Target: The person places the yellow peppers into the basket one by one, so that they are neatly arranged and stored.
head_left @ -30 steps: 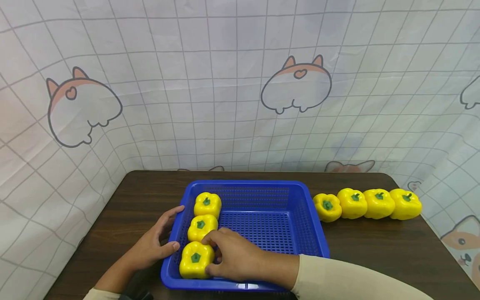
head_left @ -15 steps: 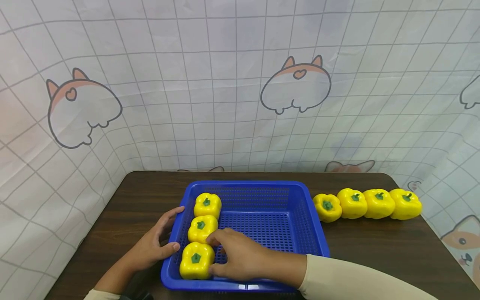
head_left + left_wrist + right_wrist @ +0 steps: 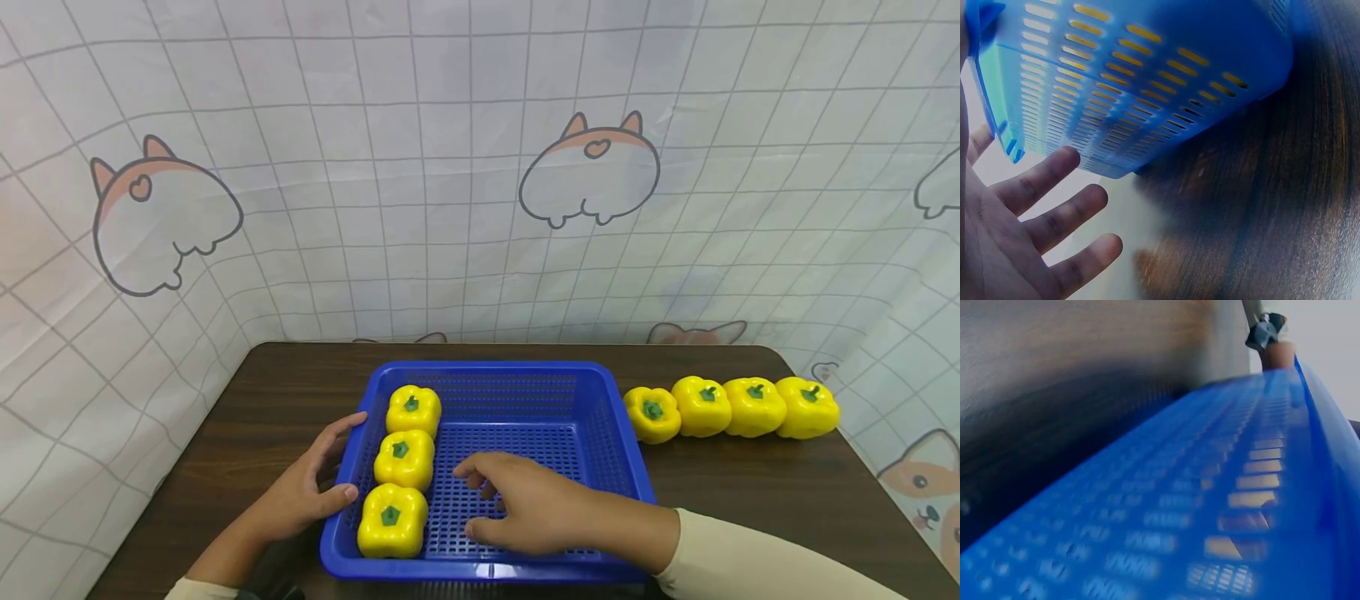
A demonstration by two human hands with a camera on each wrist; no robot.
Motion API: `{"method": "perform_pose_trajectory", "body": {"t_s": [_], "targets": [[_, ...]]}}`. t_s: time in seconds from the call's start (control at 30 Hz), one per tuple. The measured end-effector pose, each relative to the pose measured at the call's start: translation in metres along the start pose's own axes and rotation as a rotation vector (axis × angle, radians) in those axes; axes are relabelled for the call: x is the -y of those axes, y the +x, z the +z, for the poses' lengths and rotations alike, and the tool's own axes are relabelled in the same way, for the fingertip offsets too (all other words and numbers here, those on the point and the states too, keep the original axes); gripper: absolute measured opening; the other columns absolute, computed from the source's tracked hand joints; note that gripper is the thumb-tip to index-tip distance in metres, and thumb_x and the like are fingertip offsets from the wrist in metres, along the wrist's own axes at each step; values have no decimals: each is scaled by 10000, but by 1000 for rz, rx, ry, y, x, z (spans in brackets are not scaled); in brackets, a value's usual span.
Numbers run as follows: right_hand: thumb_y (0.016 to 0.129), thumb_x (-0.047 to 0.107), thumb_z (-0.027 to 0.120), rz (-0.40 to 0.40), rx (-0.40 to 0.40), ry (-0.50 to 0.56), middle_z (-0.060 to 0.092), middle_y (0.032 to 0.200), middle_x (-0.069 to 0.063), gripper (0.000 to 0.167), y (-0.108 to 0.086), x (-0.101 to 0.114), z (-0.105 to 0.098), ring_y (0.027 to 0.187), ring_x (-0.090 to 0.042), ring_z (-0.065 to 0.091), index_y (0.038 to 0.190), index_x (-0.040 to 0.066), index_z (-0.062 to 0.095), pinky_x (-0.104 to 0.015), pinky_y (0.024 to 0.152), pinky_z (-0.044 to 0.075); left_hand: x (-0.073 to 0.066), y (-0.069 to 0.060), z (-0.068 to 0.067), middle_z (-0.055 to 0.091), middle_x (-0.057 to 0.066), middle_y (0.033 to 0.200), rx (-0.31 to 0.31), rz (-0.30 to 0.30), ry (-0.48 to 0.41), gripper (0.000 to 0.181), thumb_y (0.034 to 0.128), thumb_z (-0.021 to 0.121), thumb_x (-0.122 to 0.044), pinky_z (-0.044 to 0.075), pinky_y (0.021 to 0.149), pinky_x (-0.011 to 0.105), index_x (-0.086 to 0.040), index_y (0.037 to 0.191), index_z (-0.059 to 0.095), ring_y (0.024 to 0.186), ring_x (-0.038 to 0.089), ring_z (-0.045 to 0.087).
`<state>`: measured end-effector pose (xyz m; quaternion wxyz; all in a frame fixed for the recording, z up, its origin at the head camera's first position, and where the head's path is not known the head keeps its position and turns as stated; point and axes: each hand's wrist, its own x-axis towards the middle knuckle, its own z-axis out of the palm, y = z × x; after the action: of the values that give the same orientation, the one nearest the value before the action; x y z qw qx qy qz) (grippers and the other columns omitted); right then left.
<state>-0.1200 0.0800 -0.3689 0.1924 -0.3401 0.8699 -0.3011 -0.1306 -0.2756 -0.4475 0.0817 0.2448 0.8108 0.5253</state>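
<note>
A blue perforated plastic basket [image 3: 491, 569] stands on the table. Along its left side, a column of three yellow bell peppers [image 3: 393, 522] lies inside with green stems up. My left hand [image 3: 311, 479] rests at the basket's left rim, thumb and index finger touching it; in the left wrist view the other fingers [image 3: 1066, 219] are spread and relaxed beside the slotted wall. Over the basket floor, right of the peppers, my right hand [image 3: 528, 504] holds nothing, its fingers loosely bent. The right wrist view shows mostly the basket's outer wall [image 3: 1147, 506], blurred.
Several more yellow bell peppers [image 3: 705, 407] form a row on the table to the basket's right. The dark wood table [image 3: 735, 483] ends at a white gridded cloth [image 3: 465, 250] with cartoon prints behind it and at the sides.
My right hand has let go of the nearest bell pepper and moved right, away from the column. The left hand and the peppers have kept their places.
</note>
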Motion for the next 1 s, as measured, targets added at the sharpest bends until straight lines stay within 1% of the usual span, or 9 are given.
{"method": "perform_pose_trajectory", "body": {"t_s": [0.2,0.37,0.5,0.67,0.83,1.0], "targets": [[936,390,747,-44,9,26,602,1273,105,531,-15,-12,-15,1107,-80,589,1392,195,557,-269,884,534,1,0,-1,411,315,1480,-1,0,12,801,946,652,-175,554,902,396,-238,1611,208,1270,494,500],[950,375,739,-42,-1,52,603,1291,110,511,-28,-20,-28,1136,-97,589,1394,202,555,-282,908,537,0,0,-1,412,317,1479,0,3,17,804,945,656,-178,548,906,398,-236,1611,209,1275,500,495],[963,398,719,-35,-29,46,599,1300,127,507,-38,-26,-39,1151,-116,588,1404,214,549,-303,924,533,0,0,-1,412,316,1480,0,2,27,806,943,655,-180,556,906,413,-243,1611,209,1275,501,497],[969,430,703,-24,-75,49,587,1321,131,522,-53,-36,-53,1159,-130,581,1417,220,537,-324,909,541,0,-1,-1,406,313,1487,1,-10,30,806,945,653,-183,560,912,444,-256,1611,206,1285,507,488],[956,441,718,16,-130,53,599,1314,113,536,-67,-53,-65,1140,-110,588,1419,252,524,-323,907,548,0,-1,-1,405,307,1489,1,-21,22,808,945,651,-187,558,917,446,-255,1613,202,1288,501,487],[951,448,719,21,-185,37,613,1307,60,544,-79,-69,-75,1129,-149,613,1418,246,525,-347,891,560,0,-1,-1,416,287,1489,-6,-43,17,813,936,655,-176,562,917,446,-269,1611,211,1288,483,494]]}}
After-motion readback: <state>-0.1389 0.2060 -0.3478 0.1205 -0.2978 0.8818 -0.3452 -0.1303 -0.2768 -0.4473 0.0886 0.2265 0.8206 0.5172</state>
